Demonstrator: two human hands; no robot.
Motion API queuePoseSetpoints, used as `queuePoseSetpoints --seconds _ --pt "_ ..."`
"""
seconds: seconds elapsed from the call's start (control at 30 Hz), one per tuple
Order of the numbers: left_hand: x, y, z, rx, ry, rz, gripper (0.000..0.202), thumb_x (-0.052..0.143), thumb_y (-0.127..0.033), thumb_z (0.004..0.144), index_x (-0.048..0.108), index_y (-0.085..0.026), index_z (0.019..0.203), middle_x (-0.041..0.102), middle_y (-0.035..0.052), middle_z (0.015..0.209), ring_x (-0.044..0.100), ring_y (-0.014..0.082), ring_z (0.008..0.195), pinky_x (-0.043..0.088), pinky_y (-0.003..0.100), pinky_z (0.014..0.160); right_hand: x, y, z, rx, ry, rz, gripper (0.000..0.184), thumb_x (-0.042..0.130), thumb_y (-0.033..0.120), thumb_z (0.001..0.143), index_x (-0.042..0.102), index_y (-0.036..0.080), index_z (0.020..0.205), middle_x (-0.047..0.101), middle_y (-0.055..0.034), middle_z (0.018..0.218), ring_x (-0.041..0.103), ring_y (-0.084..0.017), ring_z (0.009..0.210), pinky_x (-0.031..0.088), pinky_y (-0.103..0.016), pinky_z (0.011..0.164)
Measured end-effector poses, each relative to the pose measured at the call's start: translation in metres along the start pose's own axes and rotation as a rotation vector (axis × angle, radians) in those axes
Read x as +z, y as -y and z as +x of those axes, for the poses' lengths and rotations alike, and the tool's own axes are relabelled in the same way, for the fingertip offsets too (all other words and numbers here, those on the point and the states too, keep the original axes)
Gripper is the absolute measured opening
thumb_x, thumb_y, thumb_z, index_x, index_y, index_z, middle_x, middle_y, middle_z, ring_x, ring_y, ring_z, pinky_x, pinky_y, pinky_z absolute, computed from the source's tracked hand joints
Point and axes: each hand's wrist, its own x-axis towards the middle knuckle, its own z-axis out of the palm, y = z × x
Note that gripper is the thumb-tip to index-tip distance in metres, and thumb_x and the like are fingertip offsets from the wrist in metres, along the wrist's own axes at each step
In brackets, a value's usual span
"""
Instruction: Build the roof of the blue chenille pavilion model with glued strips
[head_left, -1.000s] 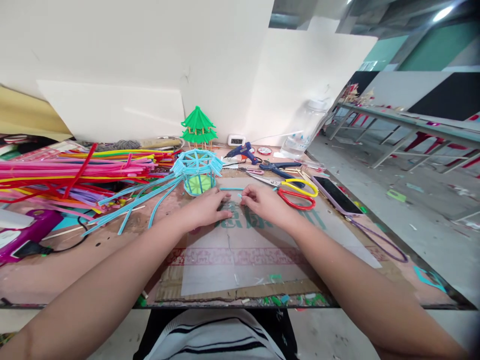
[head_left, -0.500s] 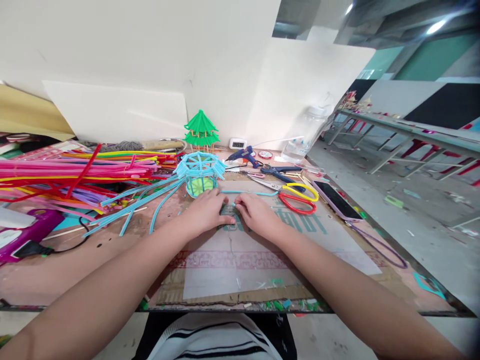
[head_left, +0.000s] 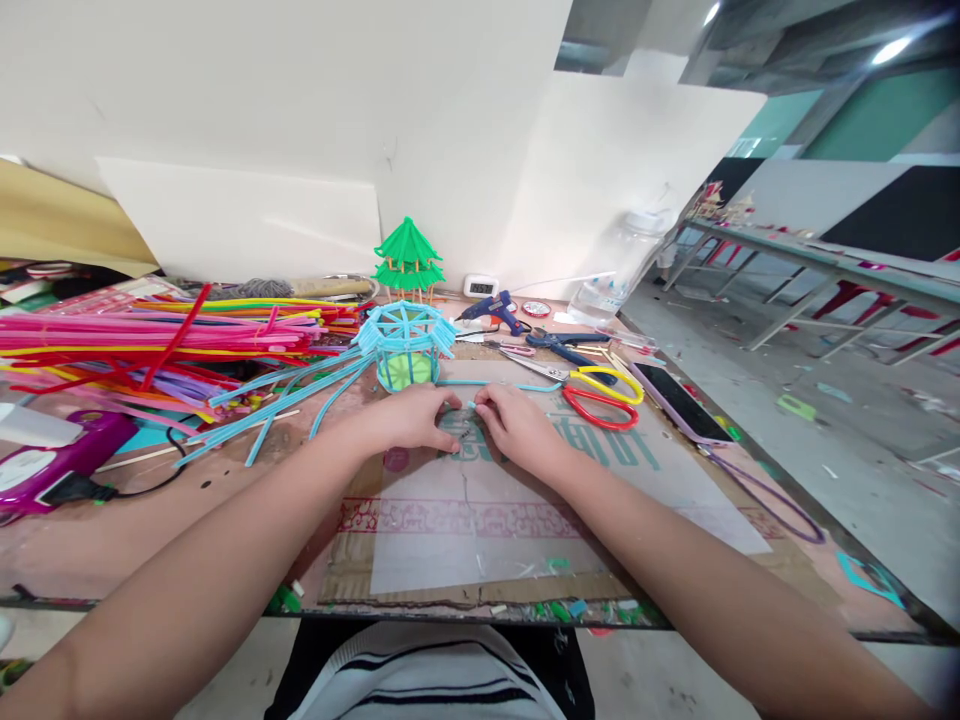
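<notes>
My left hand (head_left: 411, 418) and my right hand (head_left: 516, 427) rest close together on a clear sheet (head_left: 525, 520) over cardboard, fingertips almost touching. Both pinch at a short light-blue straw piece (head_left: 471, 406) between them. Just beyond them lies a longer blue straw (head_left: 495, 384). Right behind my left hand stands a light-blue straw pavilion (head_left: 405, 343) with a green core. A green pavilion model (head_left: 409, 257) stands farther back by the wall.
A heap of coloured straws (head_left: 150, 335) fills the left; loose blue straws (head_left: 277, 400) trail from it. A purple glue gun (head_left: 52, 465) lies far left. Red-yellow scissors (head_left: 600, 395), blue pliers (head_left: 562, 345), a blue glue gun (head_left: 495, 308), a phone (head_left: 679, 400) and a bottle (head_left: 615, 270) sit right.
My hands drew together from a small gap until the fingertips nearly meet, pinching the short blue piece. The view shifted slightly.
</notes>
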Motion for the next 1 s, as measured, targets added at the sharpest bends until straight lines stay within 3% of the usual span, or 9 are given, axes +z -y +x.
queuePoseSetpoints --seconds 0.13,0.3,0.5,0.8,1.0 --pt "0.002 -0.002 0.001 -0.042 -0.041 -0.092 0.047 0.074 -0.045 0.063 0.064 -0.018 0.101 0.067 0.0040 0.095 0.060 0.0213 0.082 0.041 0.027 0.066 0.000 -0.001 0.000 -0.006 -0.006 0.004 0.011 0.045 0.018 0.093 0.055 0.018 0.091 0.064 -0.0067 0.088 0.057 -0.020 0.084 0.041 -0.030 0.074" --pt "0.008 -0.017 0.002 -0.078 -0.276 -0.337 0.018 0.064 -0.034 0.074 0.064 -0.017 0.081 0.066 0.0012 0.078 0.059 0.0169 0.070 0.041 0.026 0.062 -0.008 -0.003 0.000 0.004 -0.082 0.033 0.012 0.045 0.019 0.093 0.057 0.018 0.096 0.067 -0.0067 0.093 0.060 -0.020 0.087 0.042 -0.030 0.077" --pt "0.008 -0.024 0.002 -0.002 -0.380 -0.385 0.025 0.051 -0.033 0.085 0.069 -0.017 0.081 0.067 0.0008 0.075 0.057 0.0161 0.069 0.038 0.027 0.063 -0.027 -0.002 0.001 0.030 -0.195 0.038 0.013 0.049 0.024 0.092 0.061 0.020 0.093 0.069 -0.0039 0.088 0.062 -0.019 0.080 0.043 -0.029 0.072" --pt "0.011 -0.036 -0.003 0.066 -0.443 -0.353 0.029 0.047 -0.036 0.089 0.068 -0.017 0.082 0.065 -0.0002 0.072 0.055 0.0152 0.068 0.037 0.025 0.061 -0.035 0.008 -0.002 -0.054 -0.200 0.089 0.020 0.049 0.023 0.092 0.068 0.022 0.099 0.073 -0.0047 0.099 0.067 -0.021 0.092 0.048 -0.033 0.083" --pt "0.011 -0.038 -0.004 0.087 -0.492 -0.520 0.028 0.050 -0.037 0.089 0.067 -0.017 0.082 0.066 0.0000 0.075 0.057 0.0149 0.070 0.040 0.025 0.063 -0.039 0.014 -0.001 -0.019 -0.255 0.215 0.017 0.053 0.021 0.089 0.068 0.022 0.096 0.074 -0.0033 0.095 0.068 -0.019 0.090 0.050 -0.032 0.082"
